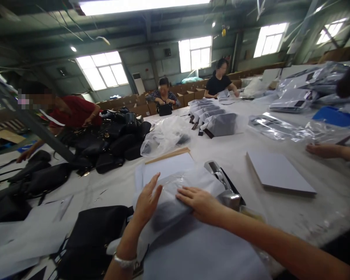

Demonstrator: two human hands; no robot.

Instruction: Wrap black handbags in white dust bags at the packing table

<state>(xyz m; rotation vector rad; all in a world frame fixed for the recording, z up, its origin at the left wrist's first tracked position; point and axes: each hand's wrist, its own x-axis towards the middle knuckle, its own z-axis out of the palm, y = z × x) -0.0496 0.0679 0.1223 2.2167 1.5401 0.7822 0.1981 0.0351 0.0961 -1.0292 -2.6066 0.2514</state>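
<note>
A bundle wrapped in thin white paper [170, 202] lies in front of me, with something dark showing faintly through it. My right hand [202, 204] rests on its top right part, palm down with fingers stretched. At the bundle's left side is my left hand [147, 202], upright, thumb and fingers apart. White sheets [201, 252] lie under and below the bundle. Just beyond the right hand stands a silver tape dispenser [221, 179]. A black bag [96, 237] sits left of my left forearm.
Black bags [113, 140] are heaped at the left. Wrapped bags [221, 124] stand in a row further back. A white stack [280, 171] lies right, near another person's hand [323, 150]. Plastic packages [297, 93] pile up behind. Several people are around the table.
</note>
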